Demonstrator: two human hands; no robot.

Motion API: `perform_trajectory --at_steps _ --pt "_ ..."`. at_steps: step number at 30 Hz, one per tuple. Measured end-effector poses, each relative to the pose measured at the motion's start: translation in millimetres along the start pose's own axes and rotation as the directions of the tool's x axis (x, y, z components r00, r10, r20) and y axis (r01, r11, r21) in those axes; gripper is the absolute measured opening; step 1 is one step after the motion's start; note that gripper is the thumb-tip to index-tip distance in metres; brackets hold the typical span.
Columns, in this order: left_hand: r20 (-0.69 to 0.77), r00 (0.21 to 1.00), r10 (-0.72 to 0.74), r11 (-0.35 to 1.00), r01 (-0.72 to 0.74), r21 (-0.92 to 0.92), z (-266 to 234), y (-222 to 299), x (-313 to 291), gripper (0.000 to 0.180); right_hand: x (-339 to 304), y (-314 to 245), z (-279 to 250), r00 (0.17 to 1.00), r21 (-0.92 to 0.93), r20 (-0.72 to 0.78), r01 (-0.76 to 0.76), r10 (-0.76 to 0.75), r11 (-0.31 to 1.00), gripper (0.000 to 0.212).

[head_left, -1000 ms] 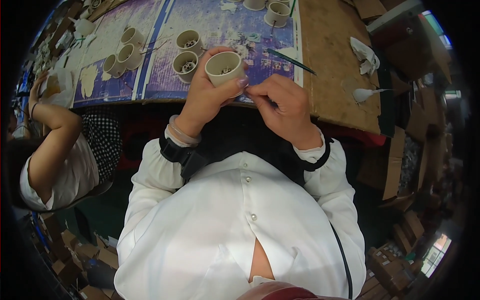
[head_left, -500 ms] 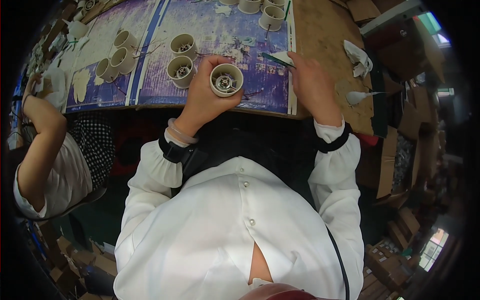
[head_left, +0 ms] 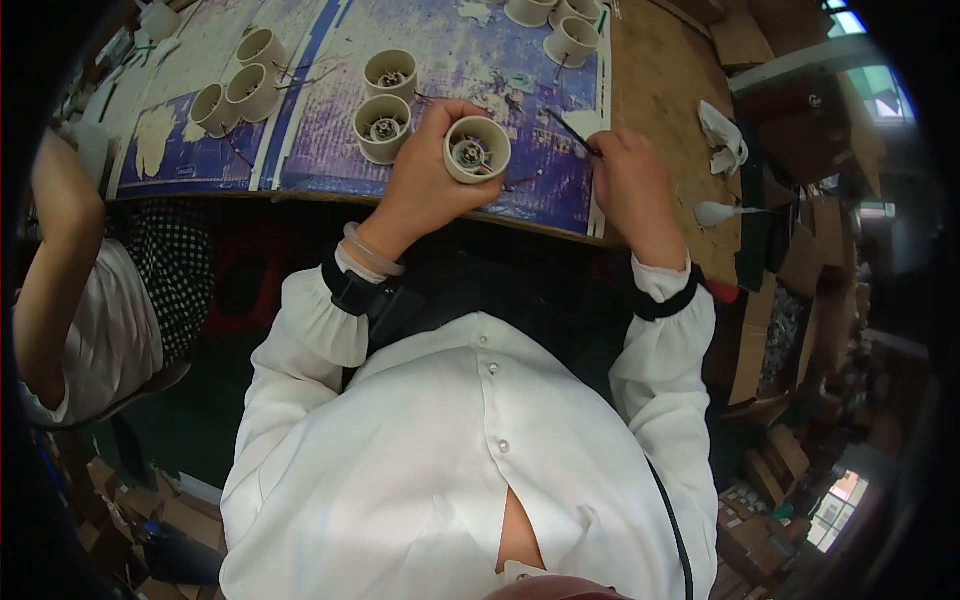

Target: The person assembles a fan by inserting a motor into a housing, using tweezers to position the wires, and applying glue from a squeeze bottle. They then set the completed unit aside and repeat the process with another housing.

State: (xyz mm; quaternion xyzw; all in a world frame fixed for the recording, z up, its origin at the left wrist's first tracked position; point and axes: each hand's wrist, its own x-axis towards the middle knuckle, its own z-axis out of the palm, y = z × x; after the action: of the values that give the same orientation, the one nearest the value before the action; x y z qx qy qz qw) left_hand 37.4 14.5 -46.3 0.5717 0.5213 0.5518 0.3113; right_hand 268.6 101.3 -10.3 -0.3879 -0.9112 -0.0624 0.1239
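My left hand [head_left: 425, 180] is wrapped round a white plastic cylindrical housing [head_left: 478, 151], its open mouth facing up. Inside it sits a round metal part like a small motor, with thin wires. My right hand [head_left: 638, 190] pinches a thin, dark, stick-like tool [head_left: 572, 132] pointing up and left, apart from the housing. Near its tip lies a white patch [head_left: 584, 121] on the board, which could be paste. Just left of my left hand stand two similar housings, one nearer [head_left: 382, 130] and one farther [head_left: 390, 75], with metal parts inside.
More white housings stand on the stained purple board [head_left: 320, 165] at left [head_left: 250, 92] and far right [head_left: 571, 42]. Crumpled white tissue [head_left: 722, 138] and a small white bottle with a thin nozzle [head_left: 718, 213] lie to the right. A person's arm [head_left: 65, 240] is at left.
The view has shifted slightly, moving the table's things up and mostly rightward. The tool in my right hand has turned and now shows a thinner, darker edge. My left hand still holds the housing.
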Motion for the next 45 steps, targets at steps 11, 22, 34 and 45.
perform_trajectory --at_steps 11,22,34,45 --pt "0.020 1.000 0.005 0.995 -0.007 0.096 4.2 -5.0 -7.2 0.058 4.2 -50.8 4.2 0.915 0.705 -0.297 0.017 0.273 0.709 0.010" --pt "-0.012 1.000 0.006 0.992 -0.004 0.127 5.8 6.0 3.7 0.054 -1.3 -50.2 3.9 0.930 0.616 -0.276 -0.022 0.242 0.787 0.012" --pt "-0.003 0.998 0.067 0.973 -0.065 0.222 3.1 1.0 -0.1 0.056 1.1 -52.8 5.4 0.922 0.642 -0.207 -0.124 0.326 0.757 0.016" --pt "-0.012 0.997 0.081 0.980 -0.078 0.182 3.5 -4.3 -3.9 0.058 0.2 -64.3 8.4 0.854 0.831 -0.472 0.346 0.221 0.436 0.016"
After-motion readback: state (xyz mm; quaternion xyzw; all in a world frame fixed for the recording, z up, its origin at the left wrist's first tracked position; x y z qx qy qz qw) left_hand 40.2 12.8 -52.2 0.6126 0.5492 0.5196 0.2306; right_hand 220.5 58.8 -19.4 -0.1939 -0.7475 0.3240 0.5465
